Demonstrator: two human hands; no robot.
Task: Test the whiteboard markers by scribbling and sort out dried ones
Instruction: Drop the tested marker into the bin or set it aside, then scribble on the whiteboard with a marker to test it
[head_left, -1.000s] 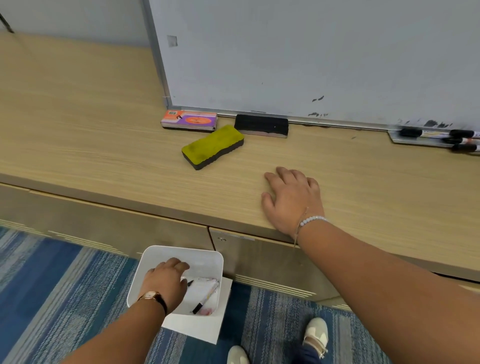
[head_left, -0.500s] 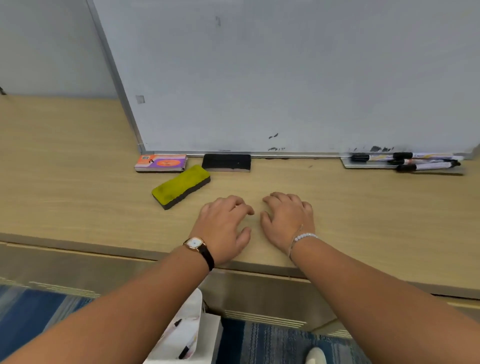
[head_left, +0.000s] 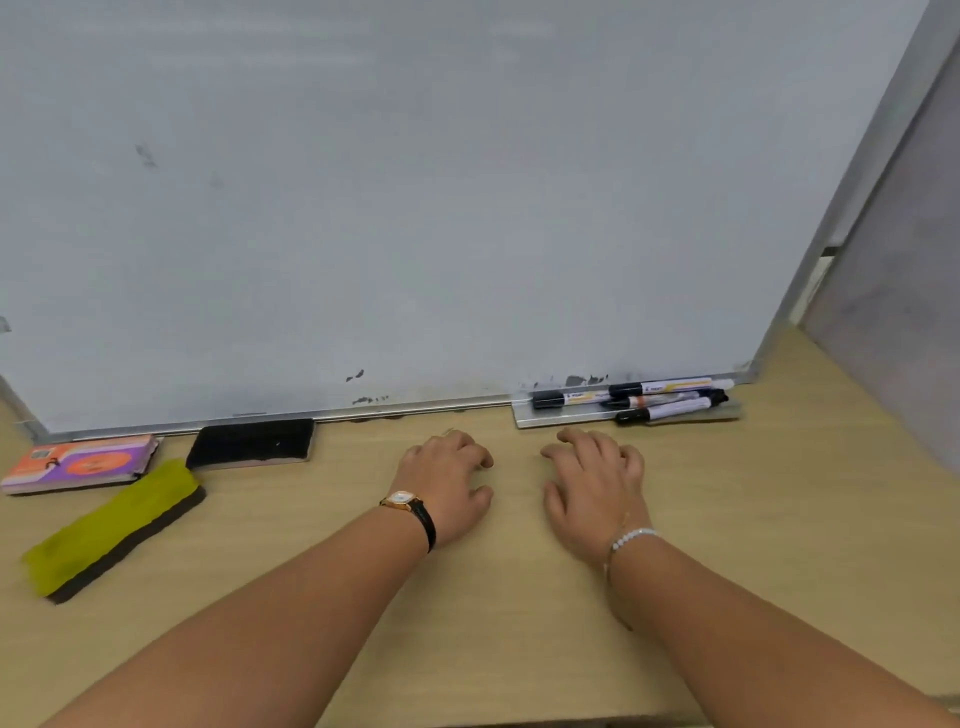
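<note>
Markers (head_left: 652, 401) lie in neither hand. Left hand (head_left: 448, 483) and right hand (head_left: 595, 486) rest palm-down on worktop (head_left: 779, 519), fingers (head_left: 470, 449) loosely curled, holding nothing, a gap of wood between them. A narrow strip of worktop separates the right fingertips from the metal tray (head_left: 522, 420) at the whiteboard (head_left: 415, 208) bottom edge. The tray holds four markers lengthwise, black-capped with white barrels. Open worktop to the right. Black eraser (head_left: 252, 444) and yellow eraser (head_left: 111, 525) to the left.

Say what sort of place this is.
Likely an office or meeting room: a large white whiteboard stands on a light wooden counter, with black-capped markers in its grey metal tray and a yellow-and-black foam eraser nearby.
</note>
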